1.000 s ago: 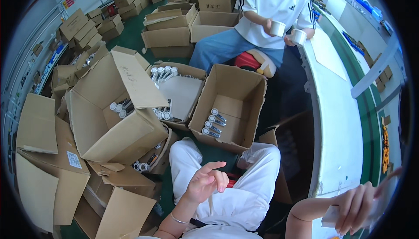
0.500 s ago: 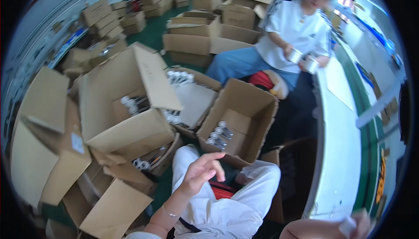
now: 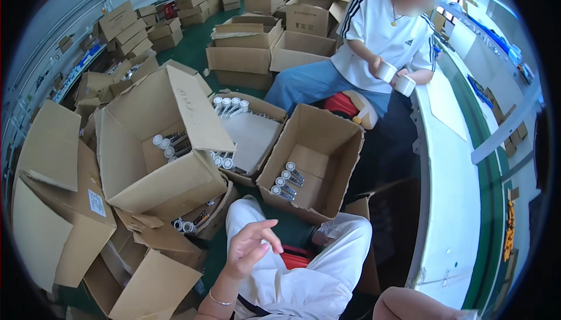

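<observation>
My left hand is raised over my lap with its fingers apart and slightly curled; nothing shows in it. In front of it, an open cardboard box holds several silver-handled parts with round white heads, lying along its left side. My right forearm comes in at the lower edge beside the white workbench. The right hand itself falls past the picture's edge, and only a sliver of something pale shows beyond the forearm.
A larger tilted carton with similar parts stands at the left, beside another box with a cardboard sheet. A person sits ahead, holding two white pieces. The white workbench runs along the right. Stacked cartons stand farther back.
My right hand, blurred and with a white piece at its fingers before, has dropped out at the lower edge. My left hand has shifted slightly left and down in the picture. The view has turned a little.
</observation>
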The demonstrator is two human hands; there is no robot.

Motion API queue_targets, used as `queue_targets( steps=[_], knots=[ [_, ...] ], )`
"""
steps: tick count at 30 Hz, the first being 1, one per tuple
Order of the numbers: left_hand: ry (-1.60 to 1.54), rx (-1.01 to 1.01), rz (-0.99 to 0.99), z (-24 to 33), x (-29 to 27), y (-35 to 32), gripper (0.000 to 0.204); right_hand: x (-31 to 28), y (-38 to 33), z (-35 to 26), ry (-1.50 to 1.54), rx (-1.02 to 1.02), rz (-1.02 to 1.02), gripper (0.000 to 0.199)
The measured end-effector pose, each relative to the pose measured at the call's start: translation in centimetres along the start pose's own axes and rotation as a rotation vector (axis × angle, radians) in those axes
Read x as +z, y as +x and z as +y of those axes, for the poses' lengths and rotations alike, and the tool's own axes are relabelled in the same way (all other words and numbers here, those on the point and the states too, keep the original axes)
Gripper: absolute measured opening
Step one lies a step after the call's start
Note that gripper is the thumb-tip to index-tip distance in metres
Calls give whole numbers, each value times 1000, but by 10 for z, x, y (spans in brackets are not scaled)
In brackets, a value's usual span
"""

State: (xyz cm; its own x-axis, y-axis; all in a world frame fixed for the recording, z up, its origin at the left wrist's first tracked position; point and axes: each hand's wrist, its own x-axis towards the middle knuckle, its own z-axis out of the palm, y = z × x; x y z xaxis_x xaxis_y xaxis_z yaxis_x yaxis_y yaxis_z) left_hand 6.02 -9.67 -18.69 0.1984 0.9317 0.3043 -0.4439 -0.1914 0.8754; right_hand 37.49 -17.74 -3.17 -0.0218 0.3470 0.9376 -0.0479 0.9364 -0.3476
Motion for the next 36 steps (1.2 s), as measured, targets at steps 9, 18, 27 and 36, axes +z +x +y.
queue_targets(
  steps=[9,18,27,36],
  knots=[
    [-94,24,-35,-8,19,8,40,-5,7,24,324,79,84,26],
    [-49,25,40,-7,26,7,37,7,14,20,356,101,143,35],
    [-59,25,51,-10,30,6,30,-79,-9,18,371,156,-210,45],
    [-38,59,50,-14,22,7,22,-30,-14,32,276,21,324,79]
  ],
)
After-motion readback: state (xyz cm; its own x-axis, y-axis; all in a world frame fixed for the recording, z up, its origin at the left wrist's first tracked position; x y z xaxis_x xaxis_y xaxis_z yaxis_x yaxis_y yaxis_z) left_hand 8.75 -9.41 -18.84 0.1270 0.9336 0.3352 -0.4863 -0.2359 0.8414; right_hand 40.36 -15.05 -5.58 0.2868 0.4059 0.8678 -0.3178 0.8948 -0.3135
